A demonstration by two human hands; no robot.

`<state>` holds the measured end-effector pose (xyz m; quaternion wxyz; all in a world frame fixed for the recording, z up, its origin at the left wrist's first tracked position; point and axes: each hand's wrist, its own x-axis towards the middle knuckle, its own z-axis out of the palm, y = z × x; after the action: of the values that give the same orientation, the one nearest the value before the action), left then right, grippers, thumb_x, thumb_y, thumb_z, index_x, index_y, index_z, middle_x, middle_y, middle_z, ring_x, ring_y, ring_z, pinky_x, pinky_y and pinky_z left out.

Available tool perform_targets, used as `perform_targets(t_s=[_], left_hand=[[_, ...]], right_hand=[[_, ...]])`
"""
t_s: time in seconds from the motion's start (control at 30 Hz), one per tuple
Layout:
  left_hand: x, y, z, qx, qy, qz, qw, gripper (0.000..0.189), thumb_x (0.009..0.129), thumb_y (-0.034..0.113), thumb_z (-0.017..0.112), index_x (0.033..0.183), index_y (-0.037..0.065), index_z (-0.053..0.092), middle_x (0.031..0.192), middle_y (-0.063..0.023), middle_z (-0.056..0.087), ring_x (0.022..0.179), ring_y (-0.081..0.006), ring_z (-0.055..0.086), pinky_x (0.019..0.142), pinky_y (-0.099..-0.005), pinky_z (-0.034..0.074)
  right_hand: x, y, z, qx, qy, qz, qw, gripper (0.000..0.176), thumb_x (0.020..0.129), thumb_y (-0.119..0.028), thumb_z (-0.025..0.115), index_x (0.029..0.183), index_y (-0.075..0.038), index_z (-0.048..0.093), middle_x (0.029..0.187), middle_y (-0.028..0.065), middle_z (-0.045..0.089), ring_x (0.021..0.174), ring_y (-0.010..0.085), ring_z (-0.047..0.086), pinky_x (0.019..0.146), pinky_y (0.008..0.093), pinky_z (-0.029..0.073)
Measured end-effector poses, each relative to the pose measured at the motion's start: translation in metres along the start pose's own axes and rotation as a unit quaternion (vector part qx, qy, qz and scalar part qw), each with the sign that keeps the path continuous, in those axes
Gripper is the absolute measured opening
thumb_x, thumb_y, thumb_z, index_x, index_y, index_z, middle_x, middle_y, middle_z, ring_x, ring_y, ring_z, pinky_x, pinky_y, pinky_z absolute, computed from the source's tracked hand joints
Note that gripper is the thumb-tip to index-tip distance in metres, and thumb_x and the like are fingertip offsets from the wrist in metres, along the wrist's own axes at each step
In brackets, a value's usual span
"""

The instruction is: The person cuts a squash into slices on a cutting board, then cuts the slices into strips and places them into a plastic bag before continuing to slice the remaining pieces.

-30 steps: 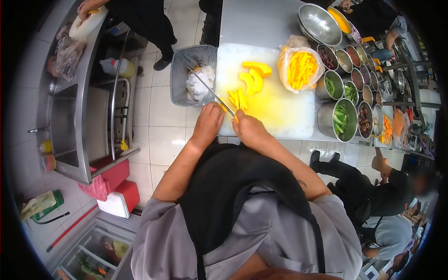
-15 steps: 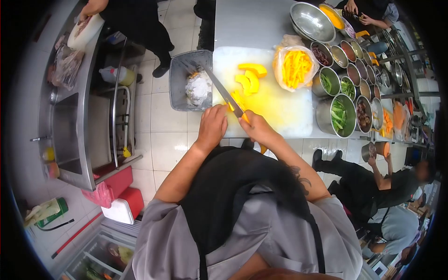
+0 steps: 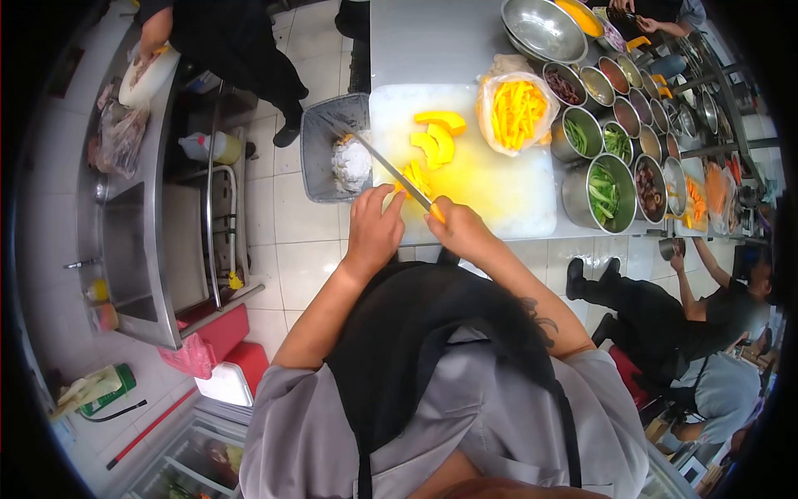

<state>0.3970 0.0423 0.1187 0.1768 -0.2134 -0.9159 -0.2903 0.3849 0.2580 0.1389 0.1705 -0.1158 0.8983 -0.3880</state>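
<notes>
My right hand (image 3: 459, 228) grips the yellow handle of a long kitchen knife (image 3: 391, 169). Its blade slants up and left across the cutting board (image 3: 519, 200), and the tip reaches over a grey bin. My left hand (image 3: 374, 226) is at the board's near-left corner, fingers bent on a small yellow pumpkin piece (image 3: 399, 188) beside the blade; the fingers partly hide it. Cut pumpkin strips (image 3: 417, 175) lie just beyond the blade. Farther up the board are a few pumpkin wedges (image 3: 440, 125). A plastic bag of pumpkin strips (image 3: 517, 115) stands at the board's far right.
The grey bin (image 3: 312, 179) with white waste adjoins the board's left side. Metal pots of green vegetables (image 3: 611, 195) and other ingredients crowd the right, below a large steel bowl (image 3: 549, 33). A sink (image 3: 133, 249) lies left. Co-workers stand at upper left and right.
My left hand's fingers have straightened and spread a little at the pumpkin piece. The knife stays in my right hand at a similar slant. A co-worker at right has moved the pots being held.
</notes>
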Motion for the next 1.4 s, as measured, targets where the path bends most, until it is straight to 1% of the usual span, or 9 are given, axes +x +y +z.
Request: perform_targets(t_s=[0.17,0.37,0.57,0.67,0.97,1.17,1.27,1.37,1.4], left_hand=[[0.005,-0.002,-0.007,0.052,-0.062,0.052,0.995,0.052,0.081,0.004,0.07,0.132,0.003,0.065,0.134,-0.0157,0.057,0.13,-0.038,0.05,0.112,-0.0553,0.04],[0.015,-0.008,-0.008,0.058,-0.107,0.068,0.99,0.052,0.08,0.0,0.067,0.132,0.004,0.064,0.135,-0.0137,0.058,0.131,-0.0367,0.051,0.117,-0.0606,0.035],[0.034,-0.011,-0.016,0.087,-0.146,0.102,0.98,0.032,0.088,0.004,0.064,0.12,0.004,0.068,0.123,-0.0106,0.064,0.127,-0.0289,0.055,0.117,-0.0592,0.034],[0.04,-0.004,-0.027,0.077,-0.152,0.093,0.981,0.028,0.09,0.004,0.062,0.117,0.003,0.068,0.12,-0.0107,0.065,0.124,-0.0283,0.057,0.117,-0.0576,0.034],[0.044,-0.007,-0.031,0.103,-0.201,0.129,0.966,0.026,0.09,0.004,0.059,0.114,0.001,0.071,0.119,-0.0109,0.064,0.121,-0.0287,0.056,0.117,-0.0547,0.034],[0.043,-0.006,-0.034,0.136,-0.269,0.11,0.947,0.032,0.091,0.005,0.058,0.121,0.002,0.071,0.123,-0.0146,0.063,0.125,-0.0315,0.054,0.118,-0.0594,0.032],[0.038,-0.01,-0.032,0.14,-0.247,0.107,0.953,0.039,0.089,0.003,0.06,0.126,0.005,0.068,0.125,-0.0158,0.06,0.13,-0.0334,0.051,0.117,-0.0648,0.029],[0.052,0.006,-0.049,0.146,-0.153,0.097,0.973,0.042,0.087,0.001,0.062,0.128,0.002,0.067,0.127,-0.0183,0.061,0.127,-0.0361,0.053,0.117,-0.061,0.033],[0.054,0.006,-0.055,0.103,-0.105,0.069,0.987,0.043,0.086,0.0,0.063,0.128,0.001,0.066,0.128,-0.019,0.06,0.127,-0.0373,0.054,0.117,-0.06,0.034]], right_hand=[[-0.006,0.003,0.006,-0.033,0.033,-0.06,0.997,0.025,0.096,-0.021,0.068,0.103,0.002,0.063,0.089,0.0268,0.072,0.086,0.0456,0.071,0.079,0.0532,0.056],[-0.007,0.008,0.012,-0.049,0.026,-0.055,0.997,0.023,0.095,-0.02,0.069,0.104,0.002,0.064,0.089,0.0251,0.072,0.085,0.0443,0.071,0.079,0.0517,0.056],[-0.012,0.01,0.012,-0.047,0.058,-0.084,0.994,0.023,0.093,-0.017,0.071,0.106,0.0,0.064,0.091,0.024,0.072,0.086,0.0429,0.071,0.078,0.0505,0.056],[-0.013,0.009,0.011,-0.04,0.081,-0.093,0.992,0.023,0.093,-0.017,0.072,0.108,0.0,0.065,0.094,0.0233,0.071,0.086,0.0429,0.071,0.078,0.0504,0.057],[-0.015,0.008,0.013,-0.064,0.077,-0.111,0.989,0.025,0.093,-0.015,0.072,0.113,-0.001,0.067,0.092,0.0207,0.07,0.081,0.041,0.071,0.075,0.0486,0.057],[-0.015,0.011,0.017,-0.07,0.067,-0.132,0.986,0.03,0.093,-0.015,0.073,0.12,-0.001,0.069,0.095,0.0199,0.071,0.083,0.0405,0.071,0.076,0.0483,0.057],[-0.013,0.013,0.019,-0.069,0.086,-0.164,0.98,0.026,0.093,-0.014,0.071,0.115,-0.001,0.067,0.091,0.0201,0.069,0.079,0.0407,0.07,0.072,0.0484,0.057],[-0.013,0.007,0.013,-0.058,0.072,-0.139,0.986,0.033,0.094,-0.017,0.072,0.124,-0.002,0.069,0.098,0.0208,0.071,0.088,0.0406,0.07,0.079,0.0468,0.058],[-0.014,0.004,0.007,-0.041,0.073,-0.133,0.988,0.034,0.095,-0.017,0.072,0.125,-0.002,0.068,0.099,0.0211,0.071,0.09,0.041,0.07,0.079,0.046,0.058]])
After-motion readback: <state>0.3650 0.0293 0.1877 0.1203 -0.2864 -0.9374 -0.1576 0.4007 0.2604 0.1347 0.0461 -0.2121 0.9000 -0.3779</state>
